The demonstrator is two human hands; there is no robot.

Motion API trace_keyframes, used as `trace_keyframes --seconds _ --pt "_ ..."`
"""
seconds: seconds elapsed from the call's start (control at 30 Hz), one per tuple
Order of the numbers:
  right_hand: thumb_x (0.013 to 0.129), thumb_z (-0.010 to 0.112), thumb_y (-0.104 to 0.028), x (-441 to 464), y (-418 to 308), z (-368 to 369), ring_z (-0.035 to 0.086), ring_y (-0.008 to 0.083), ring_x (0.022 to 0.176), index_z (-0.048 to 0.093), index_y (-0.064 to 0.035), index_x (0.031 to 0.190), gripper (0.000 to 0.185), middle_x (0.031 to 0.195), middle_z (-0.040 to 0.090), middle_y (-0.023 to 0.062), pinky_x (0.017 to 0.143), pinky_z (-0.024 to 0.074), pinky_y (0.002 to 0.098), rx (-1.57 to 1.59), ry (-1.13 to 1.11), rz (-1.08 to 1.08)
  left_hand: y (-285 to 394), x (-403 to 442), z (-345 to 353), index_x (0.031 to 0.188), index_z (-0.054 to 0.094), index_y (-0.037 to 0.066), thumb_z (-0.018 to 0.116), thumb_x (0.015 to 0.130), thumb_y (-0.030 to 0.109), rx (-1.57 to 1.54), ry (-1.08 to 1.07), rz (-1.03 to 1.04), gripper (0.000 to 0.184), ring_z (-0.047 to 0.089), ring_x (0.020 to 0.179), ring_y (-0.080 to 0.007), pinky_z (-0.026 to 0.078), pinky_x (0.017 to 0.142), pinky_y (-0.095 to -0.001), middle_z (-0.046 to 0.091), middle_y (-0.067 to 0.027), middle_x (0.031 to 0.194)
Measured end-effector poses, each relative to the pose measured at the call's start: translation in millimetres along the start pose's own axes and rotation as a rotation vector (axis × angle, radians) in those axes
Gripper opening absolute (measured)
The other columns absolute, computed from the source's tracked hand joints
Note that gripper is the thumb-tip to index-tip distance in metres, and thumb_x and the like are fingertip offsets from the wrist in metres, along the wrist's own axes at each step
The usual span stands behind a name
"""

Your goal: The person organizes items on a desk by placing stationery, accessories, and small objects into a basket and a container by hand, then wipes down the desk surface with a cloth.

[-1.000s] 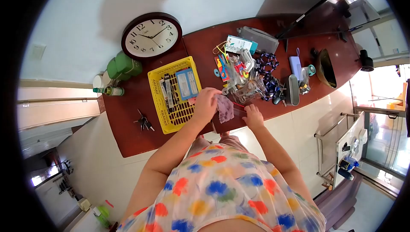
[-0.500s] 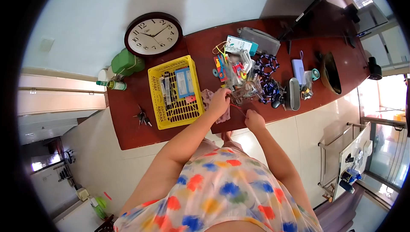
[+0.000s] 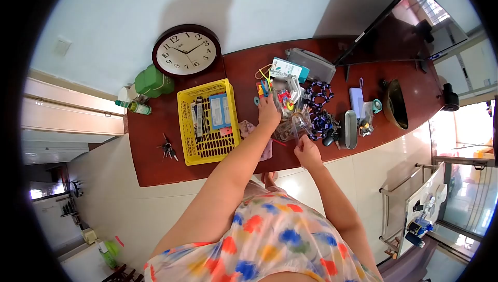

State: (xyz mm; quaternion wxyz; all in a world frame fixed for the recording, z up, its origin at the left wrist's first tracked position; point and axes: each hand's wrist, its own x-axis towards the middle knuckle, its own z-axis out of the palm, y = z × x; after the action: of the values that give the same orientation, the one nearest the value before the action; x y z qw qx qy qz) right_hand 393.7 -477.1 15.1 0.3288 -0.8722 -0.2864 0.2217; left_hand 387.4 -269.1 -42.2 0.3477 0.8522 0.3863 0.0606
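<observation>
My left hand (image 3: 269, 112) is at the blue scissors (image 3: 265, 88) in the pile (image 3: 287, 99), can't tell if they're gripped. Right hand (image 3: 308, 153) is pinching clear plastic (image 3: 297, 126). Stuff's so jumbled, one tug could drag loose bits off the tabletop (image 3: 155, 170).

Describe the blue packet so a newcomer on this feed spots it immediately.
Start at the round wall clock, then drop to the yellow basket just below it in the picture. The packet lies flat inside, toward the right side. It is wide, blue and white, unlike the slim packs left of it.
</observation>
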Motion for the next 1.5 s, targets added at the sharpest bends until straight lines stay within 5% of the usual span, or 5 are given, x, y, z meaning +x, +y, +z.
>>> trace_keyframes --seconds 0.47,0.83,1.1,1.33,1.5 --pt "0.079 0.061 -0.004 -3 -12 13 0.057 0.0168 0.062 0.044 -0.0039 0.088 0.019 0.069 0.057 0.0070 0.059 0.0471 0.0315 0.243 0.032 -0.024 -30 -16 -12 0.133 0.039 0.004 0.055 0.078 0.000 -0.107 0.105 0.121 0.057 0.053 0.105 -0.0444 0.045 0.089 -0.0473 0.051 -0.0262 0.118" --pt "0.088 0.060 -0.007 27 -100 63 0.051 0.0086 0.065 0.054 -0.0030 0.108 0.021 0.073 0.056 0.0034 0.060 0.0440 0.0256 0.625 -0.131 0.010 -65 -80 -133 0.130 0.044 0.005 0.063 0.085 0.000 -1.096 -0.161 -0.316 0.049 0.058 0.077 -0.0102 0.047 0.066 -0.0243 0.065 -0.0052 0.097" --pt "0.088 0.061 -0.024 66 -205 138 0.066 0.0311 0.078 0.051 -0.0010 0.111 0.035 0.085 0.065 0.0192 0.070 0.0512 0.0379 0.226 -0.186 -0.019 -156 -64 -163 0.124 0.048 0.003 0.059 0.090 0.003 -1.090 -0.176 -0.415 0.036 0.060 0.082 -0.0120 0.048 0.068 -0.0237 0.061 -0.0050 0.098" --pt "0.083 0.056 -0.013 112 -225 186 0.059 0.0443 0.098 0.018 -0.0036 0.143 0.072 0.115 0.054 0.0305 0.081 0.0506 0.0480 -0.222 -0.091 -0.008 -172 -14 -184 0.139 0.035 0.004 0.053 0.092 0.002 -0.944 -0.234 -0.526 0.051 0.058 0.100 -0.0194 0.050 0.076 -0.0321 0.057 -0.0085 0.116" --pt "0.083 0.056 -0.007 118 -200 204 0.052 0.0432 0.114 0.019 -0.0027 0.145 0.073 0.133 0.041 0.0281 0.093 0.0466 0.0450 -0.117 -0.166 -0.016 -174 12 -138 0.146 0.026 0.004 0.048 0.089 -0.006 -1.053 -0.285 -0.445 0.061 0.056 0.108 -0.0259 0.050 0.082 -0.0344 0.044 -0.0168 0.134"
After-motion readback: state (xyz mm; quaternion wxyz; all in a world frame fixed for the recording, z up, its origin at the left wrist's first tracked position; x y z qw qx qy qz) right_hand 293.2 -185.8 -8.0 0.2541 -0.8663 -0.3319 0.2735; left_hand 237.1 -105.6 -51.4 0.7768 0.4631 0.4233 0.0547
